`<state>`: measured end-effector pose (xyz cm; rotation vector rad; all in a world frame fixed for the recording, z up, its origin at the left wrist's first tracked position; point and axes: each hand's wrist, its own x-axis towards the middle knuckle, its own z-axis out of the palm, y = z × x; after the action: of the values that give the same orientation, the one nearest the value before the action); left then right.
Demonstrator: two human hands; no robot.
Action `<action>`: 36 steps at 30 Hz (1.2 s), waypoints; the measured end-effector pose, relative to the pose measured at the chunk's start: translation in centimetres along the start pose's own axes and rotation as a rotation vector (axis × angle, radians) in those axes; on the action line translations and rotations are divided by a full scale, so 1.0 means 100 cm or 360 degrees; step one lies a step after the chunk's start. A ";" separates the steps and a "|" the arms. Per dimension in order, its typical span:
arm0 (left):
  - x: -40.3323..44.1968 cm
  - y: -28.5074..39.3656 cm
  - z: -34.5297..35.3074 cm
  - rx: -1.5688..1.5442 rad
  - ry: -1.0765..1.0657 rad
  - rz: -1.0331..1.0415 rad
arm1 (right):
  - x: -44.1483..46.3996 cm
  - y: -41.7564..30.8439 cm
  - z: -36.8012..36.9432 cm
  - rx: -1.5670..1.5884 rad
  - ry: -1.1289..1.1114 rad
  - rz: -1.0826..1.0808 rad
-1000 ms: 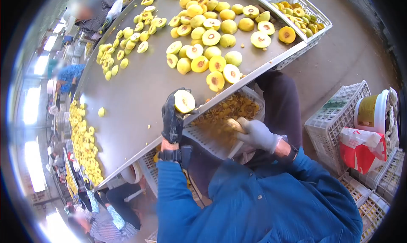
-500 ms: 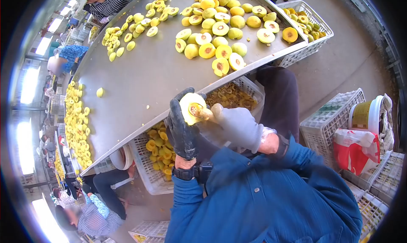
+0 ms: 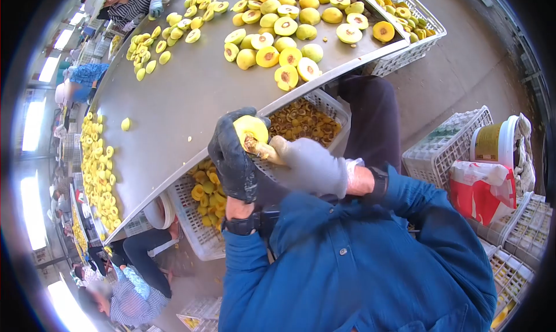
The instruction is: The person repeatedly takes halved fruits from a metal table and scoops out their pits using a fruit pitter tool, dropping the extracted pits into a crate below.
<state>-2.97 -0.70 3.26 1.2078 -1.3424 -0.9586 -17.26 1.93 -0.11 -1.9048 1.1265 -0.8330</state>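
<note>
The fingers of the left hand point(image 3: 233, 157), in a black glove, are curled around a yellow stone-fruit half point(image 3: 250, 128), holding it near the table edge. The right hand point(image 3: 315, 167), in a grey glove, is clenched around a pale hand tool point(image 3: 270, 152). The tool's long axis runs from the right fist toward the left palm, tilted slightly up the view, and its tip meets the brownish centre of the stone-fruit half. That centre lies at the fruit's lower part, on the side toward the person's body; the smooth yellow flesh lies above it.

Just beyond the right hand, below the table edge, a scrap crate point(image 3: 343, 113) holds brown and yellow cut pieces. Nearer the left forearm, a fruit crate point(image 3: 200, 244) holds yellow pieces. Across the metal table point(image 3: 168, 117) lie a heap of halved stone fruit point(image 3: 285, 26), their cut faces turned various ways, and a band of yellow rings point(image 3: 98, 170) along the left side.
</note>
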 end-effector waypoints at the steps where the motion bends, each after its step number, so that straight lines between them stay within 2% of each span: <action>1: 0.006 -0.008 -0.010 0.0265 -0.0184 0.0169 | 0.000 0.009 -0.002 -0.0056 -0.0025 -0.0072; 3: 0.010 -0.012 -0.018 0.0505 -0.0419 0.0277 | 0.002 0.015 -0.009 0.0024 -0.0153 -0.0078; 4: 0.010 -0.010 -0.019 0.0483 -0.0476 0.0214 | 0.002 0.017 -0.010 0.0068 -0.0218 -0.0079; 5: 0.009 -0.008 -0.018 0.0372 -0.0460 0.0161 | 0.003 0.023 -0.008 0.0762 -0.0507 0.0110; 8: 0.001 -0.004 -0.006 -0.0148 -0.0248 0.0022 | 0.003 -0.008 -0.034 0.1812 -0.1078 0.0858; 9: -0.004 -0.012 -0.001 -0.0474 -0.0158 -0.0127 | -0.001 -0.009 -0.029 0.2071 -0.1053 0.0799; 12: -0.006 -0.013 0.014 -0.0959 0.0039 -0.0250 | -0.005 0.010 0.000 0.3023 -0.1266 0.0827; 13: -0.006 -0.025 0.012 -0.1098 0.0002 -0.0277 | -0.007 0.013 0.001 0.3221 -0.1309 0.0823; 16: -0.001 -0.054 0.007 -0.0454 0.0267 -0.0034 | -0.014 0.028 -0.008 0.3086 -0.1288 0.0525; 17: -0.001 -0.053 0.006 -0.0292 0.0320 0.0019 | -0.015 0.023 -0.019 0.2773 -0.0967 0.0604; 18: -0.002 -0.052 0.006 -0.0132 0.0378 0.0066 | -0.007 0.024 -0.025 0.2104 -0.0814 0.0795; 19: -0.003 -0.050 -0.001 -0.0476 0.0364 -0.0085 | -0.009 0.064 0.009 0.0858 -0.0226 0.0180; 20: -0.005 -0.049 -0.008 -0.0817 0.0342 -0.0241 | -0.008 0.064 0.000 -0.0556 -0.0140 0.0094; 21: -0.007 -0.056 -0.014 -0.0687 0.0343 -0.0168 | -0.011 0.074 0.001 -0.0574 -0.0198 0.0159; 24: -0.016 -0.076 -0.045 -0.0789 0.0557 -0.0315 | -0.012 0.082 0.006 -0.0467 -0.0238 0.0212; 26: -0.033 -0.099 -0.082 -0.0275 0.0821 -0.0245 | -0.016 0.083 0.011 -0.0412 -0.0268 0.0224; 27: -0.041 -0.092 -0.099 -0.0352 0.0909 -0.0348 | -0.018 0.087 0.013 -0.0453 -0.0363 0.0237; 28: -0.052 -0.141 -0.146 0.0180 0.1064 -0.0204 | -0.019 0.090 0.013 -0.0492 -0.0457 0.0251; 29: -0.060 -0.135 -0.167 0.0917 0.0880 -0.0035 | -0.020 0.092 0.012 -0.0475 -0.0496 0.0285; 30: -0.063 -0.162 -0.205 0.1279 0.0716 -0.0002 | -0.021 0.093 0.010 -0.0455 -0.0533 0.0327; 32: -0.037 -0.118 -0.181 0.1619 0.0721 -0.0024 | -0.027 0.100 0.010 -0.0438 -0.0541 0.0365; 34: 0.011 -0.109 -0.158 0.1710 0.0460 0.0312 | -0.035 0.113 0.016 -0.0447 -0.0490 0.0347; 36: 0.072 -0.110 -0.116 0.1552 0.0124 0.0673 | -0.039 0.114 0.013 -0.0423 -0.0389 0.0311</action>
<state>10.53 -8.77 -4.61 1.5232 -1.9771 0.1043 -22.37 2.12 -11.07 -2.0045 1.2934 -0.3452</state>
